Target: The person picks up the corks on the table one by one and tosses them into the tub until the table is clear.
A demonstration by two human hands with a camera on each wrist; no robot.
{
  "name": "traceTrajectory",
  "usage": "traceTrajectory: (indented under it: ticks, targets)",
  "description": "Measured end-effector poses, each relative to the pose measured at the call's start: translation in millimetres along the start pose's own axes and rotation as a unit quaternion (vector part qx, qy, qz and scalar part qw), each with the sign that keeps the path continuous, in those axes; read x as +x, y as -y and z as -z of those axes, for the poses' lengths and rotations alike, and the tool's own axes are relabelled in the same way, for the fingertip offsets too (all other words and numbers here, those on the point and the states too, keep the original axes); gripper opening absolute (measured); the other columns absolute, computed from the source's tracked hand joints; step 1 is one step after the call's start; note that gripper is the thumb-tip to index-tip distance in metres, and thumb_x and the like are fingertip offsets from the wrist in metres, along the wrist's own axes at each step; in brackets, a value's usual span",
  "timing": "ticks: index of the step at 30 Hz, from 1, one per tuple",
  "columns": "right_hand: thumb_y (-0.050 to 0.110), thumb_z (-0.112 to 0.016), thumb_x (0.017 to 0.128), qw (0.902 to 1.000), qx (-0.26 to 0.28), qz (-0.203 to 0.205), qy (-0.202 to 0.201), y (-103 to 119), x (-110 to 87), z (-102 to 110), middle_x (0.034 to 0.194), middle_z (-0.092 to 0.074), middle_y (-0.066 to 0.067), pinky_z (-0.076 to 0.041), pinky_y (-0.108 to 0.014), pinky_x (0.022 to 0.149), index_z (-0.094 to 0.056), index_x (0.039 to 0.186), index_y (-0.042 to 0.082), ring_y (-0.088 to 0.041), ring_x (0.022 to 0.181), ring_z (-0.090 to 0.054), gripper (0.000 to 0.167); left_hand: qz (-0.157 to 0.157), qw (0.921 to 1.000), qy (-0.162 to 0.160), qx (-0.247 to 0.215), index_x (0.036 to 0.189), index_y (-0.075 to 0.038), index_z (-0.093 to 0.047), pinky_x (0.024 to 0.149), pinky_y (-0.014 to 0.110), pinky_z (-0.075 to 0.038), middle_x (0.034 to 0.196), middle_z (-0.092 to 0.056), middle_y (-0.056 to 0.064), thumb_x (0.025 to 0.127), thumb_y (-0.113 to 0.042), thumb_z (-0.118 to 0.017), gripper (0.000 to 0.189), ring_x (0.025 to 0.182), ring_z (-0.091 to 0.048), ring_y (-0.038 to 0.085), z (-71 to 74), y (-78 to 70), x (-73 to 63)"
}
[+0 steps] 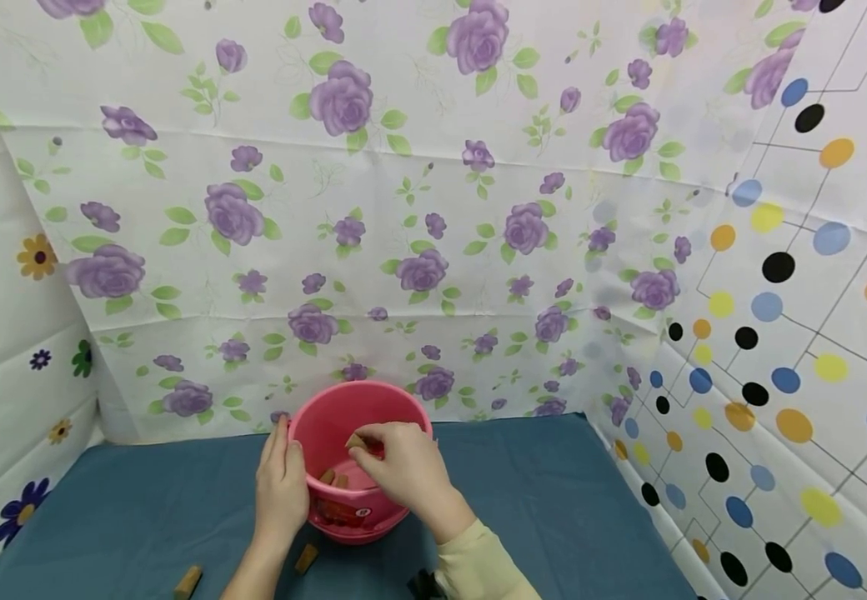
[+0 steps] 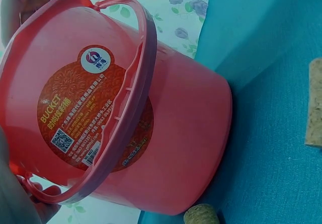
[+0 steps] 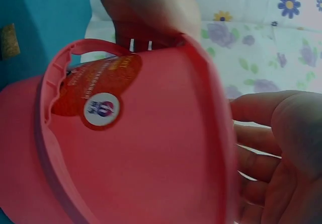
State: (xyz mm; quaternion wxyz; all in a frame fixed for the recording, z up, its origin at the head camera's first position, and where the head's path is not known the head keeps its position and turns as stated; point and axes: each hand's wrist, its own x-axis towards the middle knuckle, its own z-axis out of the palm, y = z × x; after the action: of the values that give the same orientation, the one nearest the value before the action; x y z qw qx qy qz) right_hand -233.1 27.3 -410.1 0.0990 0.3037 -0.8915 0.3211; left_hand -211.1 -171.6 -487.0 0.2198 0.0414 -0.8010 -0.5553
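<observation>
A pink bucket (image 1: 358, 392) with a red label stands on the blue-covered table. My left hand (image 1: 282, 483) grips its left rim, with the fingers along the outside. Over the opening, my right hand (image 1: 403, 467) pinches a brown cork (image 1: 354, 442) between thumb and fingers; the right wrist view hides this cork behind the rim. Two more corks (image 1: 327, 477) lie on the bucket's floor. In the left wrist view the handle (image 2: 146, 58) hangs down across the label (image 2: 75, 108). One cork (image 1: 306, 558) lies on the table just in front of the bucket.
Another cork (image 1: 188, 582) is at the table's near edge, left of my left forearm. Beside my right sleeve (image 1: 482, 567) sits a small black object (image 1: 424, 585), cut off by the frame. Printed cloth walls (image 1: 418, 350) enclose the blue table (image 1: 553, 500) at the back and sides.
</observation>
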Motion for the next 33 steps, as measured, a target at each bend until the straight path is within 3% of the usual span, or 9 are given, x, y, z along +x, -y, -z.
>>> traceTrajectory:
  ticks: [4,6,11,13,17,19,22,29,33]
  targets:
    - [0.029,-0.079,0.100,0.9997,0.002,-0.016,0.018,-0.8,5.3,-6.7,0.089,-0.073,0.016,-0.051,-0.018,0.060,-0.083,0.110,0.020,0.005,0.066,-0.058,0.014,0.003,1.0000,0.002,0.002,0.171,-0.003,-0.019,0.122,0.070,-0.025,0.175,-0.017,0.023,0.118,-0.028,-0.033,0.060,0.159,-0.018,0.046,0.3,0.5,0.2]
    - [0.030,-0.079,0.100,0.9995,0.003,-0.022,0.020,-0.7,6.5,-7.9,0.096,-0.077,0.012,-0.054,-0.018,0.062,-0.083,0.117,0.019,0.003,0.068,-0.062,0.021,0.004,1.0000,0.003,0.004,0.171,-0.003,-0.019,0.122,0.070,-0.025,0.176,-0.017,0.023,0.118,-0.028,-0.032,0.060,0.160,-0.018,0.046,0.4,0.5,0.1]
    - [0.037,-0.077,0.100,0.9988,-0.014,-0.046,-0.004,-1.1,5.3,-6.2,0.129,-0.076,0.001,-0.061,-0.027,0.081,-0.070,0.145,0.018,-0.005,0.097,-0.073,0.049,0.004,1.0000,0.007,0.004,0.171,-0.003,-0.017,0.121,0.071,-0.025,0.176,-0.016,0.023,0.118,-0.029,-0.031,0.061,0.160,-0.017,0.046,0.5,0.4,-0.1]
    - [0.038,-0.076,0.101,0.9981,-0.013,-0.057,-0.018,-2.2,4.0,-4.4,0.134,-0.073,-0.001,-0.061,-0.029,0.077,-0.067,0.149,0.020,-0.004,0.092,-0.073,0.052,0.004,1.0000,0.006,0.003,0.171,-0.003,-0.018,0.121,0.070,-0.025,0.176,-0.015,0.023,0.118,-0.029,-0.031,0.061,0.160,-0.017,0.047,0.4,0.4,-0.1]
    - [0.036,-0.073,0.104,0.9970,0.011,-0.067,-0.037,-5.7,1.8,-0.8,0.138,-0.070,-0.005,-0.054,-0.024,0.061,-0.065,0.151,0.022,0.007,0.062,-0.063,0.049,0.007,1.0000,0.003,0.004,0.171,-0.003,-0.018,0.122,0.070,-0.024,0.175,-0.016,0.024,0.118,-0.028,-0.032,0.060,0.160,-0.017,0.047,0.3,-0.1,0.5]
    - [0.035,-0.073,0.104,0.9968,0.015,-0.066,-0.043,-7.4,1.1,1.2,0.140,-0.069,-0.006,-0.051,-0.022,0.058,-0.066,0.150,0.021,0.007,0.053,-0.058,0.048,0.007,1.0000,0.001,0.005,0.171,-0.003,-0.019,0.122,0.070,-0.024,0.175,-0.017,0.024,0.118,-0.027,-0.032,0.060,0.160,-0.018,0.047,0.4,-0.3,0.9]
    - [0.034,-0.073,0.104,0.9965,0.010,-0.062,-0.055,-9.5,0.6,4.0,0.139,-0.070,-0.006,-0.050,-0.021,0.059,-0.067,0.149,0.020,0.007,0.054,-0.055,0.047,0.008,0.9999,0.000,0.006,0.171,-0.004,-0.019,0.122,0.070,-0.024,0.175,-0.017,0.023,0.118,-0.027,-0.032,0.060,0.160,-0.018,0.046,0.7,-0.4,1.2]
    - [0.032,-0.074,0.103,0.9921,0.028,-0.068,-0.101,-18.1,-0.8,12.2,0.121,-0.076,-0.008,-0.038,-0.026,0.045,-0.070,0.145,0.019,-0.010,0.041,-0.041,0.044,0.011,0.9999,0.004,0.006,0.172,-0.005,-0.018,0.123,0.069,-0.023,0.176,-0.016,0.021,0.118,-0.028,-0.032,0.060,0.160,-0.017,0.045,1.2,-0.5,1.4]
    - [0.029,-0.075,0.102,0.9833,0.030,-0.081,-0.160,-27.2,-1.6,16.1,0.126,-0.075,-0.006,-0.056,-0.032,0.059,-0.071,0.144,0.017,-0.016,0.066,-0.065,0.044,0.012,0.9999,0.003,0.007,0.172,-0.005,-0.018,0.123,0.069,-0.023,0.176,-0.016,0.021,0.118,-0.028,-0.032,0.060,0.160,-0.017,0.045,0.9,-0.3,1.3]
